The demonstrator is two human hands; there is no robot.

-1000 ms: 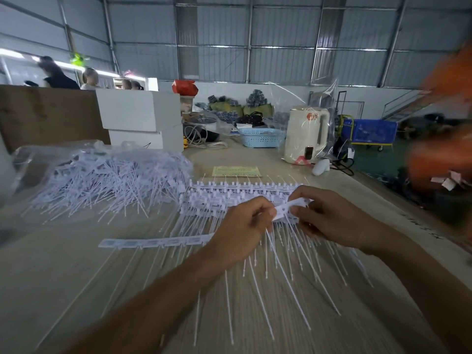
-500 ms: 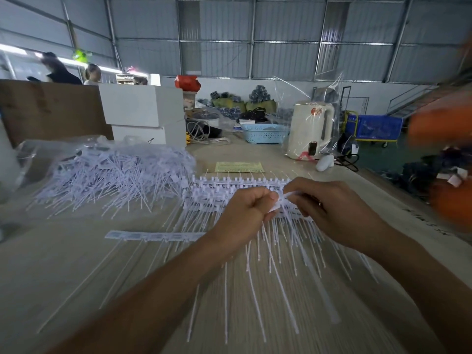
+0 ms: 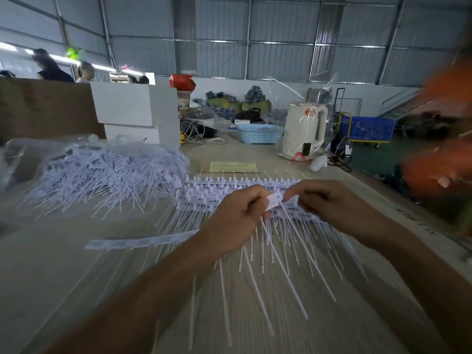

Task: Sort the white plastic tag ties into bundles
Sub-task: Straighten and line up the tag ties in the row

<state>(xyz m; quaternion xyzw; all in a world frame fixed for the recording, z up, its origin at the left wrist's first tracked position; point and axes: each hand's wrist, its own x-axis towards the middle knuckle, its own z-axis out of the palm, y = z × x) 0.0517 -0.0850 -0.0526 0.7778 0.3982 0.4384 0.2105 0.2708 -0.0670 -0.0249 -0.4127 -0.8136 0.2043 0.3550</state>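
My left hand (image 3: 236, 221) grips a bunch of white tag ties (image 3: 274, 200) by their flat heads, with the thin tails hanging down toward me. My right hand (image 3: 329, 205) pinches the same heads from the right. Below the hands lie rows of joined tag ties (image 3: 229, 186) on the table, tails fanned toward me. A strip of joined ties (image 3: 143, 241) lies flat to the left. A big loose heap of tag ties (image 3: 102, 172) sits on clear plastic at the left.
The wooden table (image 3: 63, 277) reaches to a right edge near my right arm. At the back stand white boxes (image 3: 135, 111), a blue basket (image 3: 259, 132), a white kettle (image 3: 304, 131) in plastic wrap, and a yellow paper slip (image 3: 233, 166). People stand far left.
The ties' heads have come up slightly and now show as a small white block between my fingertips. Both hands stay close together over the rows.
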